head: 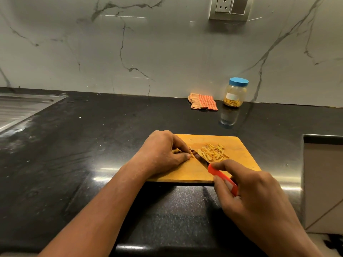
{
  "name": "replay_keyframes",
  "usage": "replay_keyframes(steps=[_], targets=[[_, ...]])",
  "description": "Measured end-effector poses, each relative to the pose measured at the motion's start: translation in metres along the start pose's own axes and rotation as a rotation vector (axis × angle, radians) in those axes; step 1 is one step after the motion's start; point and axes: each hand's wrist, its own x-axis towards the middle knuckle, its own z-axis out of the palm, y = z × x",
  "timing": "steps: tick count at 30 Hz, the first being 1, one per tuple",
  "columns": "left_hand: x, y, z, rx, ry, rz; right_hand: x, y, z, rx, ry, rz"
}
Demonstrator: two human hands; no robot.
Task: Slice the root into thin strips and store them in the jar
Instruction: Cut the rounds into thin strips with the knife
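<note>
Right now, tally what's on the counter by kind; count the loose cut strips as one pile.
Cutting board: 1
Knife: 1
Jar: 1
Checked cloth: 1
Pile of cut strips: 1
Root piece, mostly hidden under the left hand: 1
Total: 6

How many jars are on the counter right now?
1. The jar, blue lid on, stands at the back of the counter, just right of the checked cloth. More could sit outside the view.

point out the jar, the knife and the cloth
jar (239,92), head view, clear body below the lid
knife (216,172), head view, red handle
cloth (204,102), head view, checked middle
</note>
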Motion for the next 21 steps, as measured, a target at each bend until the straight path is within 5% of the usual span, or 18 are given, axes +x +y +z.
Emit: replay_keyframes(steps=[21], targets=[[0.001,-0.002,0.002,0.012,0.010,0.030,0.011,-0.012,0.013,-0.145,-0.003,-0.025]])
